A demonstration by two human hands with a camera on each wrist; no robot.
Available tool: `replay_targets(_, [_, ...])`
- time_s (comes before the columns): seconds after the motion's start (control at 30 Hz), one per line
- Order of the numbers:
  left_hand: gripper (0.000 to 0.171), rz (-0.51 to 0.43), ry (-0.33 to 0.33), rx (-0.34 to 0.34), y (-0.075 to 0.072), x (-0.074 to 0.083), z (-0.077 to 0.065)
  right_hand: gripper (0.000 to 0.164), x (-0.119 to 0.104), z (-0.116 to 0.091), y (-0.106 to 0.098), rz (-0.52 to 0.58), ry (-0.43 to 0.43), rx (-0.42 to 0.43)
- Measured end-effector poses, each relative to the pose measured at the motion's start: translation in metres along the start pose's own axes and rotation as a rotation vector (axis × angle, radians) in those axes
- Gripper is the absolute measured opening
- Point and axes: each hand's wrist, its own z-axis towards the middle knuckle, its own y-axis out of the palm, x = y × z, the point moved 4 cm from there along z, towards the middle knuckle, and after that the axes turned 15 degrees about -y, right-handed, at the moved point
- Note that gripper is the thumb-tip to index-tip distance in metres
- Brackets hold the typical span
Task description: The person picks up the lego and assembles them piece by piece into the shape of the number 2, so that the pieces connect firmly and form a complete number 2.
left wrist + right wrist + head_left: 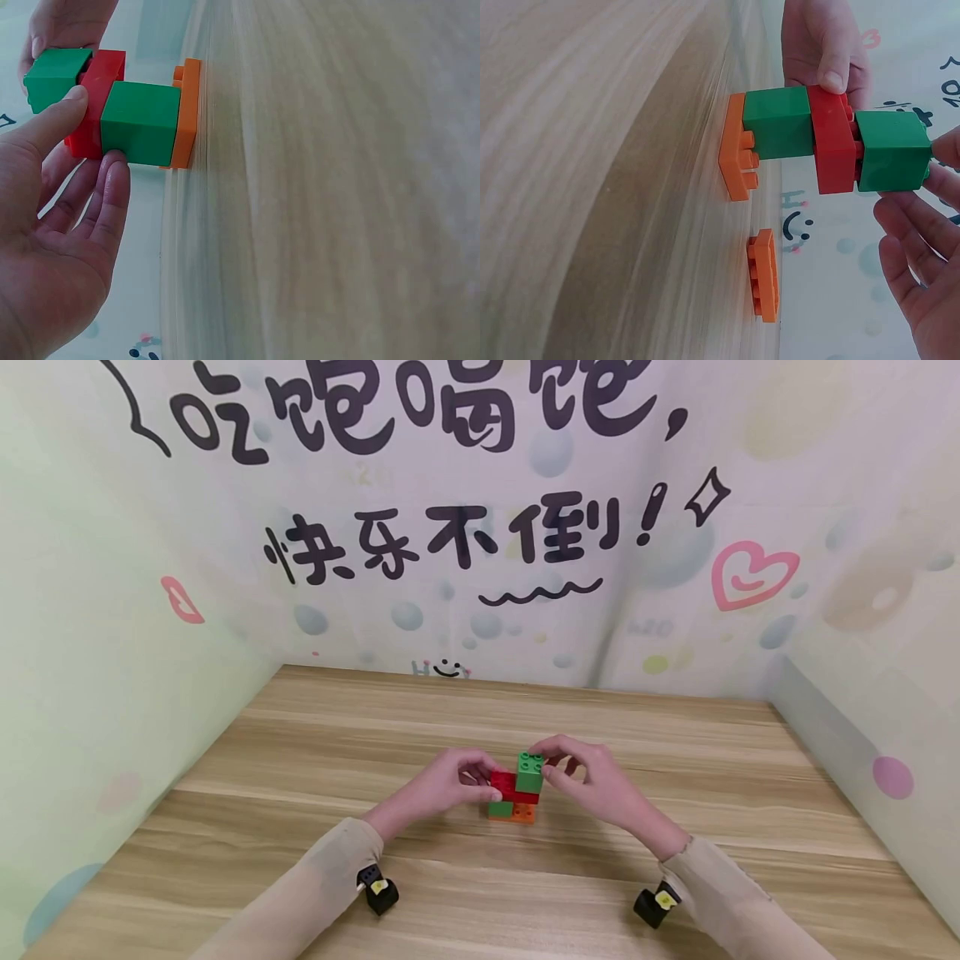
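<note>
Red brick (834, 146) in left hand (454, 779), upper green brick (892, 151) in right hand (594, 782), both in finger-and-thumb grips.

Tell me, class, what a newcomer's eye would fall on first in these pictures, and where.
Probably the bright brick stack, between the left hand, which grips its red brick, and the right hand, which holds its top green brick. Next comes the big dark writing across the back wall. In the right wrist view, a loose orange brick lies on the table, apart from the stack.
</note>
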Motion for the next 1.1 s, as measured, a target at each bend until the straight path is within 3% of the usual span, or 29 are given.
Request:
replay_targets(0.53, [0.026, 0.001, 0.007, -0.005, 0.0, 0.0005, -0.0001, 0.025, -0.0025, -0.0026, -0.0029, 0.014, 0.004, -0.001])
replay_targets(1.1, [0.026, 0.018, 0.003, 0.005, -0.0003, 0.0017, -0.0018, 0.026, -0.0069, -0.0015, -0.0029, -0.031, -0.051, 0.002])
